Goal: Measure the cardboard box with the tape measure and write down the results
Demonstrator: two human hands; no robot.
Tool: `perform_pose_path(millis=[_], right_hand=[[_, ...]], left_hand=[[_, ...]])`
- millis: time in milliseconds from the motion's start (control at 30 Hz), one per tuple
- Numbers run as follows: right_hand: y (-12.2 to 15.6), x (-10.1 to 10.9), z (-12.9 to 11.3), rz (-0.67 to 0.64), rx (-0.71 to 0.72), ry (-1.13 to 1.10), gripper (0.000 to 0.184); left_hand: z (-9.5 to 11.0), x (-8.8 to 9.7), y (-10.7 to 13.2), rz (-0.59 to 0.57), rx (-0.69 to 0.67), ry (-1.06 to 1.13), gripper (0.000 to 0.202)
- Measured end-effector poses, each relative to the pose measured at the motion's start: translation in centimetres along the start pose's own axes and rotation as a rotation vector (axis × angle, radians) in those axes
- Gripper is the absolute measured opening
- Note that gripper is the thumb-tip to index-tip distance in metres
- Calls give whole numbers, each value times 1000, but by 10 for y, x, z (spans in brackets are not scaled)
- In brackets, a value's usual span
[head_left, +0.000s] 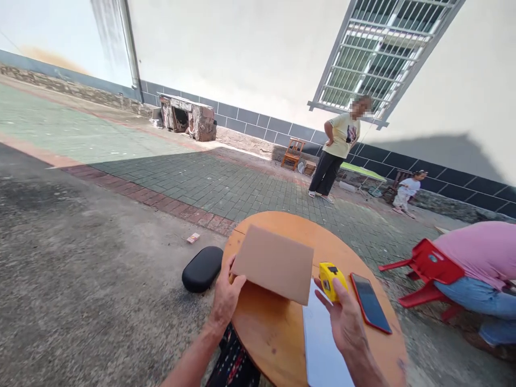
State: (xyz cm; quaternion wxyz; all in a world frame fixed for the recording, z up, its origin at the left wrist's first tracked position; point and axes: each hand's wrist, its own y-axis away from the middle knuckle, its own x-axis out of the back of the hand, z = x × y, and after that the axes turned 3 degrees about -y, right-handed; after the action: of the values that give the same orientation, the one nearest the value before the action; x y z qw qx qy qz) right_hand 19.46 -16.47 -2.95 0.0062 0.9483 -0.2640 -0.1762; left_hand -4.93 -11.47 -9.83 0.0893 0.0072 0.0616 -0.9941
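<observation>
My left hand (226, 293) grips the lower left corner of a brown cardboard sheet (274, 263), which is raised at a tilt over a round wooden table (278, 333). My right hand (342, 317) is closed around a yellow tape measure (329, 278) just right of the cardboard. A white sheet of paper (322, 344) lies on the table under my right wrist. A phone in a red case (370, 302) lies flat on the table to the right of the tape measure.
A black stool seat (202, 269) stands left of the table. A person in a pink shirt sits on a red plastic chair (427, 269) at the right. Another person (336, 148) and a small child (407, 191) stand near the far wall by a small wooden chair (293, 153).
</observation>
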Motion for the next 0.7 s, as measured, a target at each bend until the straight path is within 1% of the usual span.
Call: perform_pose_path(millis=[67, 133, 200, 267, 400, 500, 600, 633, 700], right_hand=[[16, 9, 6, 0, -41, -103, 48], [32, 16, 13, -2, -69, -175, 46], [45, 23, 19, -11, -86, -217, 42], [57, 29, 24, -19, -99, -231, 40], [70, 35, 27, -26, -113, -239, 37], [71, 37, 26, -18, -94, -271, 33], [72, 42, 22, -12, -88, -278, 33], [73, 47, 21, -7, -89, -275, 34], [80, 58, 19, 0, -95, -261, 37]], left_hand=[[-11, 8, 23, 35, 5, 46, 61], [-23, 15, 42, 34, 9, 120, 64], [-31, 20, 56, 13, 12, 163, 65], [-33, 23, 64, 14, 14, 143, 64], [-27, 22, 64, -7, 9, 61, 59], [-25, 17, 57, -35, -16, 36, 55], [-25, 14, 53, -50, -12, -18, 57], [-23, 15, 54, -26, -19, -58, 59], [-16, 21, 63, 89, -82, -164, 63]])
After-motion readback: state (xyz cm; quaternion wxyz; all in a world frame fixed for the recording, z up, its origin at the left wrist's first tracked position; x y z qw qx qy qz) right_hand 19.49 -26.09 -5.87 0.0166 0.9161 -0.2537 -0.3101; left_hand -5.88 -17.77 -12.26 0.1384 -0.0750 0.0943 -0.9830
